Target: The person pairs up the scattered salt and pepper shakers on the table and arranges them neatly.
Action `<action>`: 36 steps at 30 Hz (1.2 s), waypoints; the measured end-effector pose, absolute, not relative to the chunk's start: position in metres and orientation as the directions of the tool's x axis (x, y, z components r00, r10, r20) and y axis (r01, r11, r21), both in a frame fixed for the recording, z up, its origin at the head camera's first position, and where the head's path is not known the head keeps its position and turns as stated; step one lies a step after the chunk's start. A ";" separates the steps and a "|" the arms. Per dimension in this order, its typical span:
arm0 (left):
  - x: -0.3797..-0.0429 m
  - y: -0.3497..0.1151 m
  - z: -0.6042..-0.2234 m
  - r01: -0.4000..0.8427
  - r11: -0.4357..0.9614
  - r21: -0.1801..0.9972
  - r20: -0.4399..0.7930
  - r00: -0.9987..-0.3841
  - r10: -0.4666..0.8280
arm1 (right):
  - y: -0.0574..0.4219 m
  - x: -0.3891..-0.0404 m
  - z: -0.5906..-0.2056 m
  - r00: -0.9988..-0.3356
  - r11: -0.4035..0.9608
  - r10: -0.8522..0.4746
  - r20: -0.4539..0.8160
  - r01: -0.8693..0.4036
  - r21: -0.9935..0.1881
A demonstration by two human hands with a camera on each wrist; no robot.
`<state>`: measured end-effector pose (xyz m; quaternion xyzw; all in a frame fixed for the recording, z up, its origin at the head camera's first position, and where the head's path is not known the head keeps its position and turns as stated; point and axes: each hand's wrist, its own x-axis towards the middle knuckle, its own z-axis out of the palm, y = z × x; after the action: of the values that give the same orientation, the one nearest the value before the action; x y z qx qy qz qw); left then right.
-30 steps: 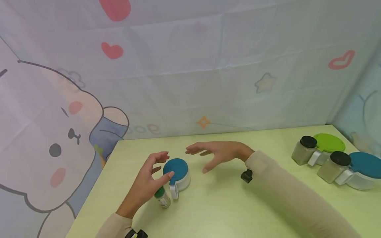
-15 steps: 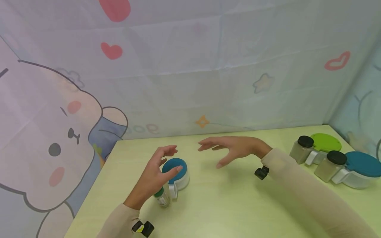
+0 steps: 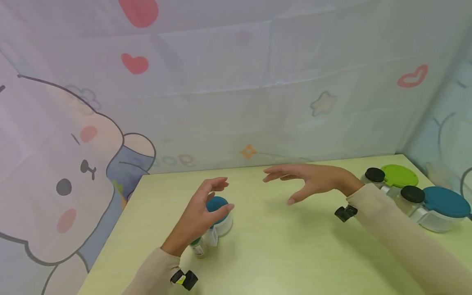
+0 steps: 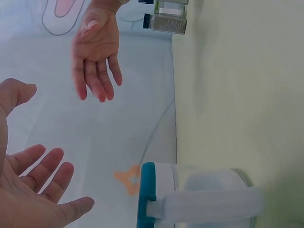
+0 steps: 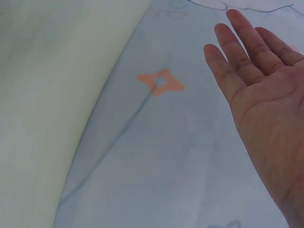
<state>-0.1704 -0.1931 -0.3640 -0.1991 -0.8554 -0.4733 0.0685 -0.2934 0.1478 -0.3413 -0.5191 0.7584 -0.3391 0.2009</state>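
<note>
My left hand (image 3: 202, 212) hovers with fingers spread above a clear container with a blue lid and white handle (image 3: 223, 226), partly covering it in the head view. The left wrist view shows that container's handle (image 4: 209, 204) side-on, apart from my fingers. Beside it on the table stands a small green-capped bottle (image 3: 199, 248), its cap partly hidden behind my left wrist. My right hand (image 3: 313, 180) is raised over the table's right half, fingers extended and holding nothing. In the right wrist view its palm (image 5: 270, 102) faces the camera.
At the table's right stand two black-capped jars (image 3: 410, 200), a green-lidded container (image 3: 400, 176) and another blue-lidded container (image 3: 445, 203). My right forearm (image 3: 398, 229) overlaps part of them. A printed cloth (image 3: 221, 102) hangs behind the pale table (image 3: 265, 262).
My right hand has moved to the right, away from the left container. My left hand has shifted slightly right and up. The left container and bottle stay put, and the view has turned slightly.
</note>
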 end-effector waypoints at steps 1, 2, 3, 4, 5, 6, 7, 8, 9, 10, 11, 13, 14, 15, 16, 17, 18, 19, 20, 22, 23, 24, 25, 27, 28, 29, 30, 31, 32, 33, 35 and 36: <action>-0.171 -0.192 -0.364 0.405 0.471 0.784 0.305 -0.911 0.277 | 0.152 -0.292 -0.340 -0.385 0.236 -0.922 0.045 -0.651 -0.721; -0.171 -0.190 -0.364 0.405 0.469 0.785 0.304 -0.911 0.278 | 0.156 -0.292 -0.339 -0.391 0.242 -0.920 0.045 -0.653 -0.718; -0.172 -0.189 -0.364 0.405 0.470 0.784 0.303 -0.911 0.279 | 0.160 -0.291 -0.338 -0.397 0.249 -0.917 0.043 -0.653 -0.715; -0.173 -0.188 -0.364 0.407 0.468 0.785 0.304 -0.910 0.282 | 0.164 -0.290 -0.337 -0.401 0.252 -0.915 0.043 -0.653 -0.714; -0.173 -0.186 -0.363 0.409 0.465 0.785 0.305 -0.909 0.284 | 0.167 -0.289 -0.336 -0.407 0.256 -0.912 0.046 -0.654 -0.712; -0.174 -0.185 -0.363 0.412 0.462 0.785 0.307 -0.907 0.288 | 0.171 -0.288 -0.335 -0.413 0.259 -0.909 0.050 -0.655 -0.710; -0.174 -0.184 -0.363 0.416 0.460 0.784 0.310 -0.905 0.291 | 0.174 -0.287 -0.333 -0.418 0.259 -0.907 0.056 -0.657 -0.708; -0.175 -0.183 -0.363 0.419 0.458 0.784 0.311 -0.904 0.295 | 0.177 -0.287 -0.332 -0.422 0.260 -0.905 0.061 -0.659 -0.705; -0.175 -0.182 -0.362 0.423 0.456 0.783 0.313 -0.902 0.299 | 0.180 -0.286 -0.331 -0.423 0.259 -0.903 0.066 -0.664 -0.702; -0.176 -0.180 -0.362 0.426 0.450 0.785 0.315 -0.900 0.302 | 0.182 -0.286 -0.330 -0.424 0.257 -0.902 0.075 -0.670 -0.696; -0.176 -0.179 -0.362 0.428 0.447 0.785 0.317 -0.899 0.304 | 0.185 -0.285 -0.329 -0.425 0.256 -0.901 0.081 -0.674 -0.692; -0.176 -0.177 -0.361 0.428 0.442 0.788 0.317 -0.898 0.305 | 0.189 -0.285 -0.328 -0.426 0.254 -0.900 0.090 -0.682 -0.686; -0.176 -0.176 -0.361 0.428 0.439 0.790 0.317 -0.898 0.305 | 0.191 -0.285 -0.327 -0.426 0.253 -0.900 0.095 -0.686 -0.682; -0.176 -0.174 -0.361 0.429 0.436 0.791 0.318 -0.897 0.306 | 0.194 -0.285 -0.327 -0.427 0.252 -0.899 0.099 -0.687 -0.681; -0.176 -0.172 -0.360 0.433 0.432 0.791 0.321 -0.895 0.309 | 0.196 -0.285 -0.326 -0.429 0.251 -0.898 0.102 -0.688 -0.681; -0.176 -0.170 -0.360 0.435 0.429 0.792 0.322 -0.894 0.311 | 0.199 -0.285 -0.326 -0.430 0.251 -0.897 0.104 -0.686 -0.683; -0.177 -0.169 -0.360 0.437 0.428 0.791 0.323 -0.893 0.314 | 0.202 -0.285 -0.326 -0.431 0.248 -0.896 0.109 -0.688 -0.682; -0.177 -0.167 -0.360 0.440 0.428 0.789 0.326 -0.891 0.316 | 0.205 -0.284 -0.326 -0.431 0.246 -0.895 0.114 -0.691 -0.680; -0.178 -0.165 -0.360 0.444 0.424 0.789 0.329 -0.889 0.318 | 0.208 -0.285 -0.326 -0.430 0.242 -0.895 0.120 -0.693 -0.679; -0.178 -0.161 -0.360 0.448 0.414 0.793 0.332 -0.886 0.322 | 0.213 -0.284 -0.326 -0.434 0.243 -0.892 0.123 -0.692 -0.679; -0.179 -0.160 -0.360 0.447 0.410 0.795 0.331 -0.886 0.323 | 0.216 -0.284 -0.326 -0.432 0.238 -0.893 0.130 -0.697 -0.677; -0.179 -0.158 -0.360 0.447 0.406 0.797 0.331 -0.886 0.326 | 0.218 -0.284 -0.326 -0.434 0.239 -0.891 0.135 -0.700 -0.673; -0.179 -0.157 -0.360 0.447 0.402 0.799 0.330 -0.885 0.328 | 0.221 -0.284 -0.326 -0.437 0.242 -0.889 0.135 -0.701 -0.671; -0.180 -0.154 -0.361 0.446 0.394 0.804 0.330 -0.885 0.330 | 0.226 -0.282 -0.326 -0.439 0.244 -0.887 0.141 -0.707 -0.664; -0.180 -0.152 -0.361 0.445 0.392 0.805 0.329 -0.885 0.331 | 0.228 -0.281 -0.325 -0.441 0.244 -0.885 0.149 -0.712 -0.658; -0.180 -0.151 -0.361 0.447 0.388 0.806 0.330 -0.883 0.333 | 0.231 -0.280 -0.325 -0.443 0.245 -0.883 0.154 -0.717 -0.653; -0.180 -0.150 -0.362 0.448 0.386 0.807 0.330 -0.883 0.334 | 0.233 -0.279 -0.324 -0.448 0.250 -0.881 0.155 -0.717 -0.650; -0.180 -0.148 -0.362 0.448 0.386 0.806 0.329 -0.882 0.336 | 0.236 -0.278 -0.323 -0.450 0.253 -0.879 0.157 -0.720 -0.646; -0.180 -0.147 -0.362 0.450 0.387 0.805 0.330 -0.881 0.340 | 0.238 -0.277 -0.323 -0.451 0.253 -0.877 0.164 -0.725 -0.640; -0.180 -0.145 -0.363 0.452 0.388 0.803 0.329 -0.879 0.344 | 0.241 -0.277 -0.323 -0.457 0.258 -0.874 0.165 -0.724 -0.640; -0.180 -0.142 -0.363 0.450 0.393 0.801 0.322 -0.879 0.351 | 0.247 -0.276 -0.323 -0.461 0.262 -0.871 0.169 -0.728 -0.633; -0.180 -0.140 -0.364 0.449 0.399 0.799 0.318 -0.880 0.352 | 0.250 -0.276 -0.323 -0.459 0.260 -0.871 0.175 -0.733 -0.628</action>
<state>-0.1804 -0.1402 -0.3636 -0.2398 -0.8351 -0.4927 0.0491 -0.2762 0.2502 -0.3232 -0.5097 0.7870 -0.3316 0.1039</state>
